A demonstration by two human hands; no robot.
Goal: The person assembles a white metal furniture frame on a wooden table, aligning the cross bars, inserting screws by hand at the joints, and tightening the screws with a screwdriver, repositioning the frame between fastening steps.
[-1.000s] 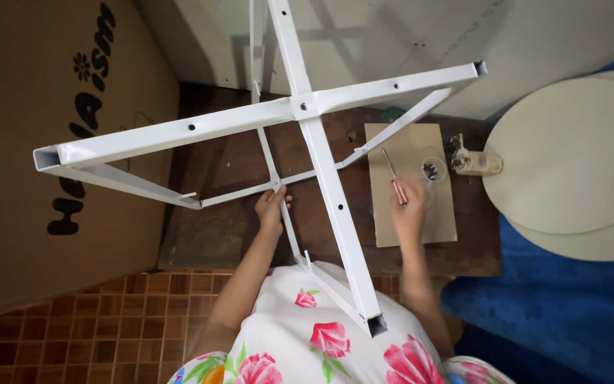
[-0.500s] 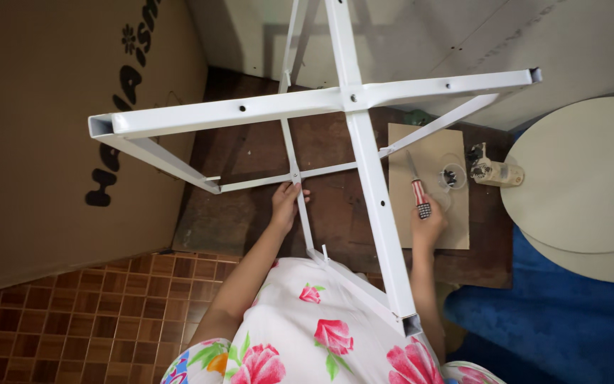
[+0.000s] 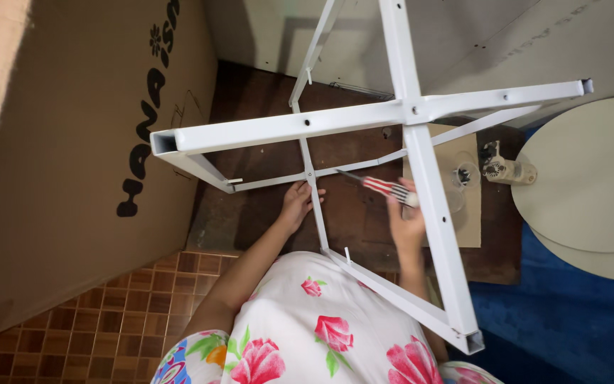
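— White-painted steel, that whole cross-shaped table frame (image 3: 406, 114), standing legs-up in front of me. What's different from a second ago?

— My right hand (image 3: 405, 220) has come up off the flat piece of brown cardboard (image 3: 472, 227) behind the frame. It was down there by the small clear plastic cup of fittings (image 3: 463, 174); now it is raised, fingers wrapped tight around the red-and-white striped screwdriver (image 3: 381, 187), blade pointing toward the middle of the frame.

— Where does the tip sit?

— Just short of the joint where the thin white cross braces (image 3: 312, 174) meet, low inside the frame. Near it, not touching as far as I can see.

— And your left hand (image 3: 298, 206)?

— Hasn't budged: fingers curled about the thin brace right below that same joint, steadying it.

— So what do you make of it?

— Tool fetched, brace held; I judge the screw at that joint is what I'm closing in on.

— Anything else around?

— Big brown cardboard box (image 3: 72, 156) left of the frame, round pale tabletop (image 3: 591, 178) right of it.
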